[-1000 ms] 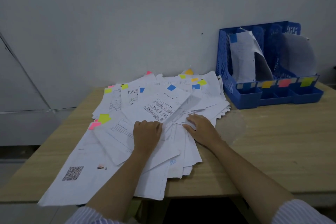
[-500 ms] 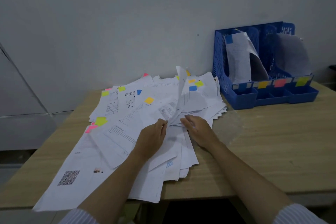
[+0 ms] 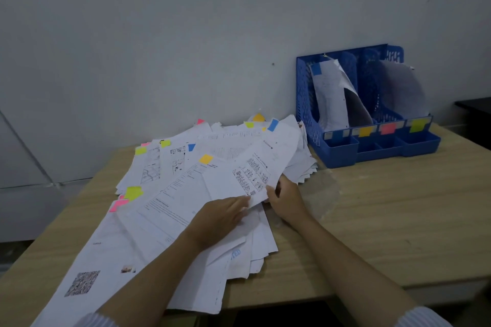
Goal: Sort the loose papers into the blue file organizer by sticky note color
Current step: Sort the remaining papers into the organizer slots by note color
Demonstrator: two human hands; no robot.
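Observation:
A messy pile of loose papers (image 3: 159, 220) with yellow, pink, orange and blue sticky notes covers the left half of the table. My left hand (image 3: 223, 216) and my right hand (image 3: 285, 199) both pinch the lower edge of one printed sheet (image 3: 252, 167), which is raised off the pile. That sheet carries a blue sticky note (image 3: 272, 125) at its far end. The blue file organizer (image 3: 303, 93) stands at the back right against the wall. Its front tabs are blue, orange, pink and yellow. Its left slot holds a sheet with a blue note (image 3: 329, 98), and a right slot holds a curled sheet (image 3: 401, 87).
The wooden table (image 3: 385, 207) runs to the right of the pile. A clear plastic film (image 3: 318, 188) lies beside my right hand. Some sheets overhang the table's front edge (image 3: 191, 297). A dark piece of furniture (image 3: 475, 103) shows at the far right.
Both hands lay flat on the pile before. They have since taken one sheet by its lower edge and lifted it, uncovering an orange-noted sheet beneath.

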